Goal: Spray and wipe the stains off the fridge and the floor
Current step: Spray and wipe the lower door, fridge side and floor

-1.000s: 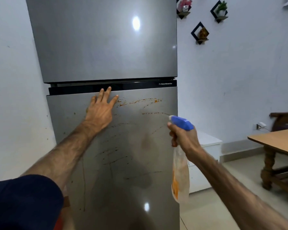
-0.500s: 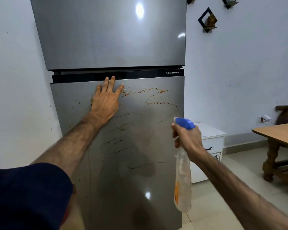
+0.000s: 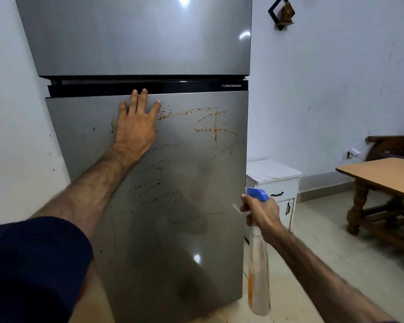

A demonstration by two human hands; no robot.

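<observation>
Pale blue walls point(image 3: 336, 89), tiled floor point(image 3: 313, 241), white cabinet point(image 3: 274, 180), wooden table point(image 3: 383, 176) at right.

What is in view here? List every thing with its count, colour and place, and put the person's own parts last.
fridge: one, silver grey, two doors, centre, against the wall
stains: many streaks and spots, orange-brown, on the lower fridge door
spray bottle: one, clear with a blue head, lower right, in front of the fridge's right edge
cabinet: one, white, right of the fridge
table: one, wooden, far right
wall shelf: one, black diamond frame with a small figure, upper right wall
floor: pale tiles, lower right
left hand: flat on the lower door, fingers spread
right hand: grip round the spray bottle's neck
</observation>
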